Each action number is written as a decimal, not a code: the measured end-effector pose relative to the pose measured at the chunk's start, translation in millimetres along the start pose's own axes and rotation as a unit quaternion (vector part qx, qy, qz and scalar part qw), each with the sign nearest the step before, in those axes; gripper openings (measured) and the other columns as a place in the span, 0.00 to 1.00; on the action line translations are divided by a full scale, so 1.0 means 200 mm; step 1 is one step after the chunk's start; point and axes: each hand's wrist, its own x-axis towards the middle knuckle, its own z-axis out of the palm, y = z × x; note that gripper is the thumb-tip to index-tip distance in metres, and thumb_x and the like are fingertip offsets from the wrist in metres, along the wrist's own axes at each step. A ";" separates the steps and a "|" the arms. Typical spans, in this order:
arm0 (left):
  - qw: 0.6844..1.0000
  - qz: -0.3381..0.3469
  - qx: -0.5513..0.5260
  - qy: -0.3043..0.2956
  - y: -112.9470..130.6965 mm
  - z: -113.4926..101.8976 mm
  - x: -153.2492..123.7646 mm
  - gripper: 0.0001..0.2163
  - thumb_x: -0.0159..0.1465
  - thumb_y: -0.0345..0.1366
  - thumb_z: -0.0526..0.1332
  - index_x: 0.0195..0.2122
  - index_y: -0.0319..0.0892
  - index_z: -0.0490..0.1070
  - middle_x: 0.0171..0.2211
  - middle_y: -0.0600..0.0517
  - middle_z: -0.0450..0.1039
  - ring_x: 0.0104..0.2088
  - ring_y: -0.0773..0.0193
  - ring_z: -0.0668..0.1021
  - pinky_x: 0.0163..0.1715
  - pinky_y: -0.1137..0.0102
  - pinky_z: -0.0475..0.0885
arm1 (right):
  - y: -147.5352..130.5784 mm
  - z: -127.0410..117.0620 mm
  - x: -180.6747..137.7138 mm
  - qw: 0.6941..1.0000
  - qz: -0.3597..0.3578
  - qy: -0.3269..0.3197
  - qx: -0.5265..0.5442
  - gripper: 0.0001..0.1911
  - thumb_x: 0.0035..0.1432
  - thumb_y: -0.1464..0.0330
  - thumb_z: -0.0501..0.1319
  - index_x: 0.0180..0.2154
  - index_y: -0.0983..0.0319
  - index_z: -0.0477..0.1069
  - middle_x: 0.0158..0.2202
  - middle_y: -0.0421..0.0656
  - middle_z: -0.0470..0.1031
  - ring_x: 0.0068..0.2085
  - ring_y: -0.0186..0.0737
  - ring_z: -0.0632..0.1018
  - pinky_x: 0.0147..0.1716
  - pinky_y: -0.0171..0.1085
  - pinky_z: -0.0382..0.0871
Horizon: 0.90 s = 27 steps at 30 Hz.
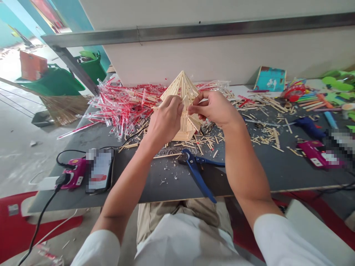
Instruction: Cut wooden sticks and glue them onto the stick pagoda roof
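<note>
On table, midway between edges | stick model is stood upright | left hand, right hand are curled at its front, apparently for precision; grasp cannot be told | cutter is laid at near edge, seemingly for reach

"What does the stick model look made of?"
"Matt wood, its roof ridged."
"And the wrappers?"
"Thin, glossy, clear plastic."
"The rail?"
"Smooth metal with a dull sheen."
"The tabletop?"
"Mostly matt. The shirt is matt cloth."
</note>
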 end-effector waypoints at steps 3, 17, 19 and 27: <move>0.999 -0.009 0.047 -0.018 0.02 0.01 0.00 0.10 0.77 0.36 0.48 0.46 0.41 0.68 0.43 0.44 0.76 0.34 0.62 0.75 0.31 0.66 0.65 | 0.00 0.00 0.00 1.000 -0.004 -0.004 0.001 0.25 0.47 0.54 0.80 0.31 0.58 0.67 0.26 0.42 0.79 0.22 0.32 0.72 0.19 0.36 0.65; 1.000 -0.002 0.007 -0.021 -0.02 0.07 0.01 0.09 0.77 0.34 0.49 0.41 0.41 0.66 0.36 0.47 0.76 0.29 0.64 0.72 0.28 0.65 0.60 | 0.02 0.03 0.02 0.999 -0.004 -0.001 0.033 0.21 0.53 0.59 0.78 0.30 0.60 0.67 0.26 0.43 0.80 0.27 0.36 0.80 0.28 0.37 0.80; 1.000 -0.005 0.001 -0.022 -0.02 0.07 0.01 0.09 0.77 0.33 0.49 0.40 0.41 0.66 0.35 0.47 0.76 0.28 0.64 0.72 0.28 0.65 0.60 | 0.01 0.03 0.01 0.999 0.002 0.003 0.033 0.21 0.53 0.60 0.78 0.29 0.60 0.67 0.26 0.43 0.79 0.27 0.36 0.80 0.29 0.37 0.81; 1.000 -0.004 -0.008 -0.023 -0.01 0.07 0.01 0.09 0.76 0.33 0.50 0.39 0.42 0.65 0.34 0.48 0.75 0.28 0.65 0.71 0.28 0.66 0.60 | -0.02 0.04 0.00 1.000 0.008 0.010 0.026 0.22 0.52 0.59 0.79 0.28 0.59 0.67 0.26 0.44 0.80 0.28 0.38 0.81 0.30 0.39 0.82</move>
